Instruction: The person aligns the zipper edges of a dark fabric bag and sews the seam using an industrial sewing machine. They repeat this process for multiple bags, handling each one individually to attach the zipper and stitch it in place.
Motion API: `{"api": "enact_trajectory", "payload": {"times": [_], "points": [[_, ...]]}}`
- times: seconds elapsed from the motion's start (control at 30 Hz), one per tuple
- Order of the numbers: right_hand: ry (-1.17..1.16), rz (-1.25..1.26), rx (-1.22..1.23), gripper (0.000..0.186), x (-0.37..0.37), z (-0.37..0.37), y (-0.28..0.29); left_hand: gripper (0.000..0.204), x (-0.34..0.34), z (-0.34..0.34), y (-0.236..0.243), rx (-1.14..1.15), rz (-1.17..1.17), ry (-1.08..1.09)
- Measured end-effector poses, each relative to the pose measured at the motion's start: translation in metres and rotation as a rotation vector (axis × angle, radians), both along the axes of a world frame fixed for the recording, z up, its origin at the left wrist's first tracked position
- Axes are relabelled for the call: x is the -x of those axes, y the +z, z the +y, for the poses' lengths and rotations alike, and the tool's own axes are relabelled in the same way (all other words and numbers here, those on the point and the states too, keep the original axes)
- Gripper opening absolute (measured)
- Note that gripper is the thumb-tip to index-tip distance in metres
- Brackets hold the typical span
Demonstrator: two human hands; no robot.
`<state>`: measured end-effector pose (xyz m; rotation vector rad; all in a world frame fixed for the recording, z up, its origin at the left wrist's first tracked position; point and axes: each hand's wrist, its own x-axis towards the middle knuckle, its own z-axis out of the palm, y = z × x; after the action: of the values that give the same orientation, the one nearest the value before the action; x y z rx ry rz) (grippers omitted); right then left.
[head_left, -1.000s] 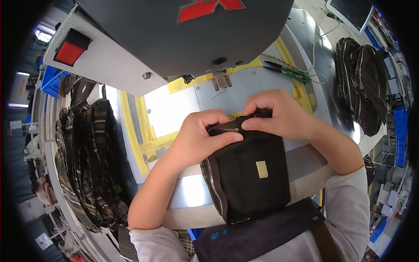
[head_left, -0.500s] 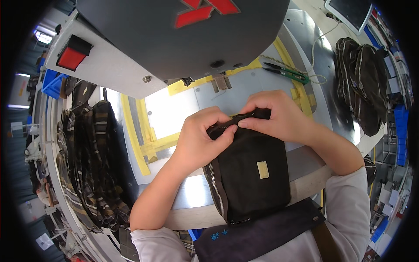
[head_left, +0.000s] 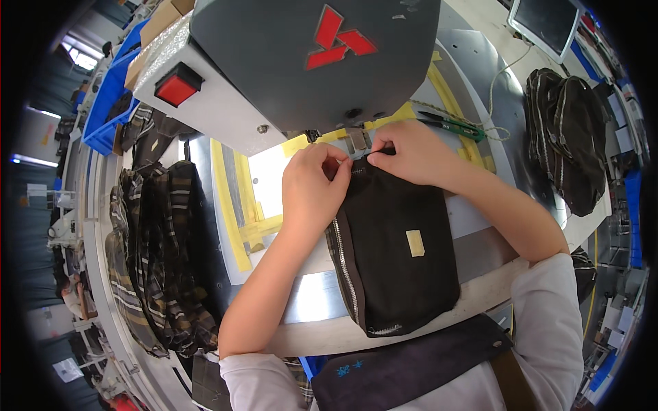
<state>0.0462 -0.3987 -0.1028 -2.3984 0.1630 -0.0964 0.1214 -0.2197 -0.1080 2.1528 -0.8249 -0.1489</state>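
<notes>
Dark-brown rectangular fabric bag (head_left: 397, 281), silver metal zipper (head_left: 348, 270) already fitted, is laid at the table's (head_left: 312, 337) near edge; far end is pinched by left hand (head_left: 310, 185) and right hand (head_left: 410, 154); stitching there cannot be judged.

where they pinch the bag (head_left: 397, 246), the left hand (head_left: 310, 183) and right hand (head_left: 411, 152) cover part of its top edge. above the grip, the machine (head_left: 288, 68) is cut off by the upper border; so is the screen (head_left: 546, 26), up to the right. far left of the grip, a person (head_left: 72, 296) is too small to make out.
</notes>
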Motion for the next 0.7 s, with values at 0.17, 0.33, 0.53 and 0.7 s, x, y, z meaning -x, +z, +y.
{"api": "enact_trajectory", "payload": {"times": [0.17,0.33,0.53,0.7], "points": [[0.036,0.154,0.086,0.022,-0.018,-0.014,0.009,0.012,-0.012,-0.011,-0.002,-0.066,-0.015,0.012],[-0.002,0.040,0.073,0.023,-0.028,-0.029,-0.003,0.019,-0.021,-0.024,-0.014,-0.097,-0.154,0.035],[0.018,-0.060,0.104,0.024,-0.033,-0.027,-0.013,0.017,-0.024,-0.023,-0.010,-0.070,-0.038,0.063],[0.021,-0.044,0.091,0.023,-0.030,-0.025,-0.006,0.017,-0.022,-0.014,0.001,-0.054,0.018,-0.141]]}}
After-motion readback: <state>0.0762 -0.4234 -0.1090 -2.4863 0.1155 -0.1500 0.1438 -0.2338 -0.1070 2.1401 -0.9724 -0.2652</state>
